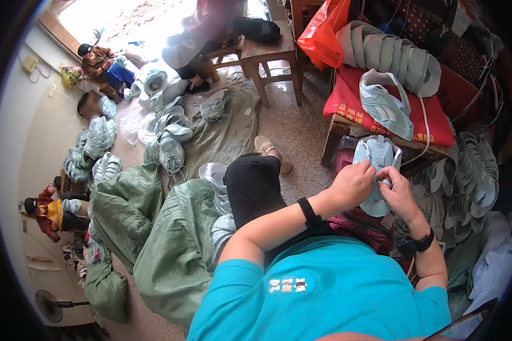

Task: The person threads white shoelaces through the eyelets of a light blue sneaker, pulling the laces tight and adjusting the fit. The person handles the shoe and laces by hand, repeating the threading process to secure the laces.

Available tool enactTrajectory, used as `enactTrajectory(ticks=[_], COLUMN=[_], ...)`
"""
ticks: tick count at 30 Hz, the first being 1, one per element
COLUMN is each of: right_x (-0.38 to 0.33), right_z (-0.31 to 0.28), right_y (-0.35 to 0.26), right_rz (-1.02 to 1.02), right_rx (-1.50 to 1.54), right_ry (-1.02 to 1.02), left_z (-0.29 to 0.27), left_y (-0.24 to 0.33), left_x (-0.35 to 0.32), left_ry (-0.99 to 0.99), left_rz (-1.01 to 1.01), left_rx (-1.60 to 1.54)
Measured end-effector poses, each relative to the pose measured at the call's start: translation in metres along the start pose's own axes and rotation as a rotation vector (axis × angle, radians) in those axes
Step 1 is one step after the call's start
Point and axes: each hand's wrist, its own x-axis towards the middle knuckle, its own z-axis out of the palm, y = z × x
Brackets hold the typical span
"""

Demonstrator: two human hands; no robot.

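Observation:
In front of me, a pale blue shoe upper point(379, 150) is held between my two hands, its toe end away from me. My left hand point(354, 183) is closed on its left side, fingertips pinched near the middle. My right hand point(399, 196) is closed against the other side, thumb and fingers bent inward at the opening. A small pale band shows at my right fingers; whether it belongs to the upper I cannot make out. Just beyond, another pale blue upper point(385, 105) lies on a red cloth point(347, 94) over a wooden stool point(337, 136).
A nested row of pale uppers point(389, 57) and a red plastic bag point(323, 34) are beyond the stool. More uppers point(477, 170) hang at right. Green sacks point(176, 256) and heaped uppers point(170, 149) cover the floor at left. A wooden stool point(270, 51) stands ahead; other people sit farther off.

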Motion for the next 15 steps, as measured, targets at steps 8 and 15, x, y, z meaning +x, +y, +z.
enactTrajectory(ticks=[8,15], right_x=[-0.011,-0.028], right_z=[-0.020,-0.041], right_y=[0.026,0.067], right_rz=[-0.042,0.004], right_rx=[0.145,0.112], right_ry=[-0.019,-0.107], left_z=[-0.132,-0.384], left_y=[-0.084,-0.242], left_x=[-0.041,-0.256], left_ry=[0.075,0.010], left_rz=[-0.274,-0.556], left_rx=[0.605,1.214])
